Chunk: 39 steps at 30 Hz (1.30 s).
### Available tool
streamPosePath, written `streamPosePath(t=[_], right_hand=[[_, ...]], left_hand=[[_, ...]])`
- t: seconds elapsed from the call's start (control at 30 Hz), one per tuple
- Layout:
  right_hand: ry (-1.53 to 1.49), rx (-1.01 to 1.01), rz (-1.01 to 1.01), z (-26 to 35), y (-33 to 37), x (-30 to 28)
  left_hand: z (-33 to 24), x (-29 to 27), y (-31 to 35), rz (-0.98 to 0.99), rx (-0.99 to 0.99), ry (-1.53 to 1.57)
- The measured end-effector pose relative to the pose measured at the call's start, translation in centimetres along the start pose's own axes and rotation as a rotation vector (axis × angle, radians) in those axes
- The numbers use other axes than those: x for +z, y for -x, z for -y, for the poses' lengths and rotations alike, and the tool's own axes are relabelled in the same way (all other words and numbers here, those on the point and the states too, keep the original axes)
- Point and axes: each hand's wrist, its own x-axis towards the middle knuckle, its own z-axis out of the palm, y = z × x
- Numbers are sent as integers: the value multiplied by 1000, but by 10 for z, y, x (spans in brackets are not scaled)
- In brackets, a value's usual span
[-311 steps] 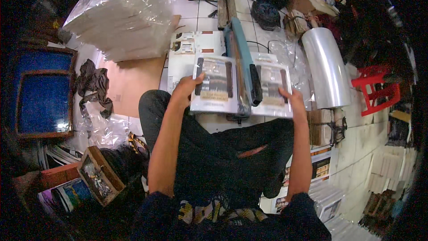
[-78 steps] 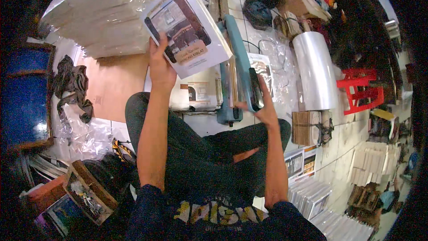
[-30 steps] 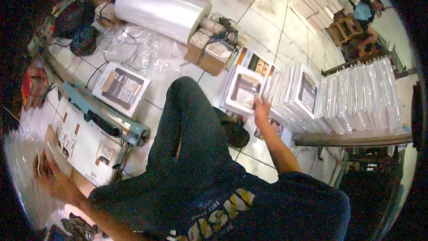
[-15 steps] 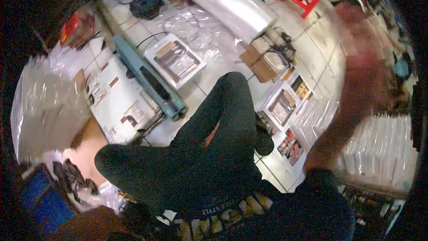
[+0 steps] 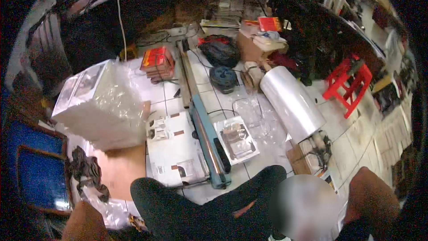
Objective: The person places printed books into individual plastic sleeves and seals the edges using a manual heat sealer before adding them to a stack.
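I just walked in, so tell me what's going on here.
A person sits with legs folded on a tiled floor. The left arm and right arm show at the lower edge, but both hands are out of sight, so whether they hold anything can't be told. In front lies a long blue-green bar, with a white box left of it and a white-bordered book right. A tall plastic-covered stack stands left; a clear film roll lies right.

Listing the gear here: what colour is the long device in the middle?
The long device is mostly teal with a black grip; see the head view.
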Motion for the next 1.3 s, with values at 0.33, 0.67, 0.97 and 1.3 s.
streamPosePath(t=[0.33,0.67,0.97,1.3], right_hand=[[-65,33,-26,3,-2,-2],[-908,278,213,44,79,171],[-685,393,436,54,275,311],[-1226,112,596,187,234,205]], left_hand=[[3,-8,-9,35,-30,4],[180,-69,37,-201,-309,-333],[284,-36,141,397,-615,-645],[234,-52,135,-50,-338,-663]])
